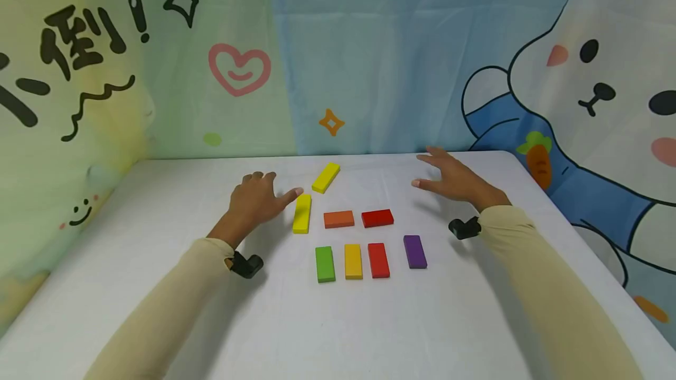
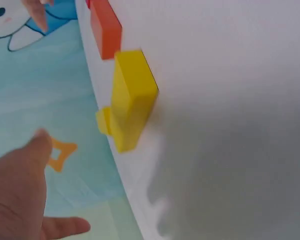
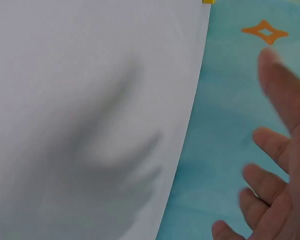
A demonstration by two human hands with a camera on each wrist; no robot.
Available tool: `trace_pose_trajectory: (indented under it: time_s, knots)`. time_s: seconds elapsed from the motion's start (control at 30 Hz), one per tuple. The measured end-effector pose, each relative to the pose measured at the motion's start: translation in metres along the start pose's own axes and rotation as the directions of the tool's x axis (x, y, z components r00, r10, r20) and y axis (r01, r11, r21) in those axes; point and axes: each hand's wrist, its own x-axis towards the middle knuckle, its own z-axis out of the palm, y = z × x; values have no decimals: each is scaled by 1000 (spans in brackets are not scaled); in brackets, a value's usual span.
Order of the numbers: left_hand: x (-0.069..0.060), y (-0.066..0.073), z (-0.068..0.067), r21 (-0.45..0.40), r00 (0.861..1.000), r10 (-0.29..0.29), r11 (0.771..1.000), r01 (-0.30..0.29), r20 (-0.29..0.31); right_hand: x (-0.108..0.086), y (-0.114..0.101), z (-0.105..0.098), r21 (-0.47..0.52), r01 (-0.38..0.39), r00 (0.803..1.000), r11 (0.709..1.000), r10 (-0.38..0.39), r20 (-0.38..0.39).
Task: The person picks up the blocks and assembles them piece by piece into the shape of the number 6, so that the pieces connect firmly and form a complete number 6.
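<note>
In the head view the left hand [image 1: 255,199], fingers spread and holding nothing, hovers just left of a yellow block [image 1: 302,214]; its thumb tip appears close to the block's top end. A second yellow block [image 1: 325,177] lies tilted farther back. The right hand [image 1: 453,177] is raised over the back right of the table, thumb and fingers apart, empty. In the left wrist view the yellow block [image 2: 132,100] stands out beyond the left hand [image 2: 20,190]. The right wrist view has the right hand [image 3: 275,175] with relaxed fingers, touching nothing.
An orange block [image 1: 339,219] and a red block [image 1: 377,218] lie mid-table. Nearer are a green block [image 1: 325,264], a yellow-orange block [image 1: 353,261], another red block [image 1: 378,260] and a purple block [image 1: 415,251]. Behind the white table [image 1: 264,321] hangs a printed curtain [image 1: 369,63].
</note>
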Motion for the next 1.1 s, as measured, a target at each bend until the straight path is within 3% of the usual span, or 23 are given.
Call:
trace_pose_trajectory:
  time_s: [0.13, 0.23, 0.33, 0.53, 0.8, 1.1]
  knots:
    - [-5, 7, 4, -111, 995, 11, 994, -22, -102, 3, -4, 4, 49, -20, 1000, 999, 19, 11]
    - [-6, 11, 10, -234, 992, 16, 971, -45, -126, 8, -6, 9, 101, -2, 1000, 995, 5, -23]
    - [-7, 13, 15, -341, 993, -3, 939, -36, -114, 13, -10, 14, 182, 8, 999, 983, 1, -52]
    - [-10, 19, 20, -458, 996, -68, 888, 33, -61, 20, -23, 22, 360, -15, 997, 933, 40, -62]
    - [-12, 23, 24, -617, 989, -146, 781, 91, -39, 36, -35, 28, 470, -34, 997, 882, 63, -46]
    - [-19, 23, 35, -644, 986, -162, 759, 97, -42, 53, -43, 34, 509, -60, 998, 859, 61, 15]
